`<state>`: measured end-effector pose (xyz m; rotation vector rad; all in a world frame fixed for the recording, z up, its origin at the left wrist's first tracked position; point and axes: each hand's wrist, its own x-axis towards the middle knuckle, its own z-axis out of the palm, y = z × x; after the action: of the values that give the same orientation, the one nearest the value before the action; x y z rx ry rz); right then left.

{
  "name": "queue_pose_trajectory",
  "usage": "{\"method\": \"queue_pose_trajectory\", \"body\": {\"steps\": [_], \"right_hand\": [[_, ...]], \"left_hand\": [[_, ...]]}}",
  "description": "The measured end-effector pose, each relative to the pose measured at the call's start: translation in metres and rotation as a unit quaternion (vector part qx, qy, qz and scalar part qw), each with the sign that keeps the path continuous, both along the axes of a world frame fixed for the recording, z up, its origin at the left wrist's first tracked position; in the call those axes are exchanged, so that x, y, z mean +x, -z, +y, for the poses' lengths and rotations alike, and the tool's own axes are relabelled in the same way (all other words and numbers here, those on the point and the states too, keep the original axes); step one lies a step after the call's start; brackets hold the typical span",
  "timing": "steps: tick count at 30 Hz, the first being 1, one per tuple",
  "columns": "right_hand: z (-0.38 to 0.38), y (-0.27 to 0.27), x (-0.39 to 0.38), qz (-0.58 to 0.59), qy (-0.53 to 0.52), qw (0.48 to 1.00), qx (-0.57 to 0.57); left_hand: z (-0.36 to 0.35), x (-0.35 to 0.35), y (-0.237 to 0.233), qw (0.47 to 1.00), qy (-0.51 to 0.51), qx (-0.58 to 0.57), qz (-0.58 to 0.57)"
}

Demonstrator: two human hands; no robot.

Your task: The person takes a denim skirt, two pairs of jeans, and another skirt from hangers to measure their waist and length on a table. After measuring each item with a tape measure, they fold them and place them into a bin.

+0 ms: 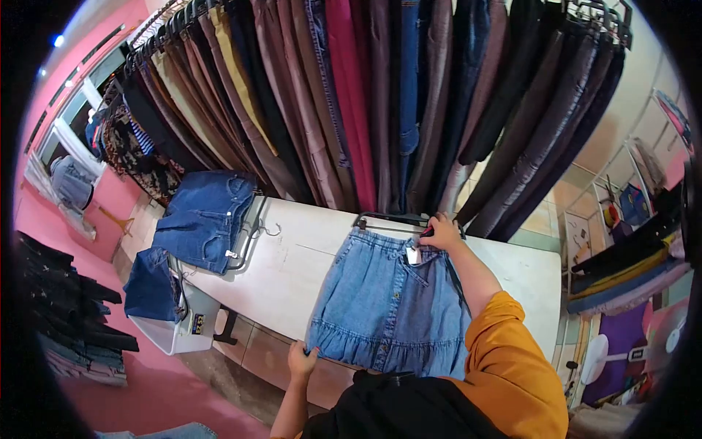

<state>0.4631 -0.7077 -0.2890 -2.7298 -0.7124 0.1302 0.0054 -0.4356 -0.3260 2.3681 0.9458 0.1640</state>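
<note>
A light-blue denim skirt (362, 293) with a buttoned front and ruffled hem lies flat on the white table. Along its waistband runs a black clip hanger (387, 217), and a white tag (414, 255) hangs near the waist. My right hand (442, 234) is at the waistband's right end, its fingers closed on a dark hanger clip there. Down at the lower left corner of the skirt, my left hand (301, 360) pinches the ruffled hem at the table's front edge.
Trousers on hangers (351, 110) fill a rack behind the white table (292, 252). Folded jeans (201, 219) and a metal hanger hook (269, 228) lie at the table's left. A white bin (172, 333) with denim over its rim stands below. Shelves with clothes (636, 285) are at right.
</note>
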Motion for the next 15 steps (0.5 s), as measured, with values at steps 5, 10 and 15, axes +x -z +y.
{"method": "queue_pose_trajectory", "body": {"steps": [5,10,15], "right_hand": [[0.011,-0.008,0.003,0.110,-0.017,0.993,-0.040],[0.003,0.007,-0.024,0.099,-0.084,0.991,-0.009],[-0.018,0.021,-0.063,0.092,-0.104,0.990,0.025]], "left_hand": [[-0.003,-0.013,-0.015,0.979,-0.089,-0.176,0.044],[0.023,-0.037,-0.020,0.986,-0.167,0.002,0.006],[0.088,-0.036,-0.018,0.971,-0.227,0.070,0.006]]}}
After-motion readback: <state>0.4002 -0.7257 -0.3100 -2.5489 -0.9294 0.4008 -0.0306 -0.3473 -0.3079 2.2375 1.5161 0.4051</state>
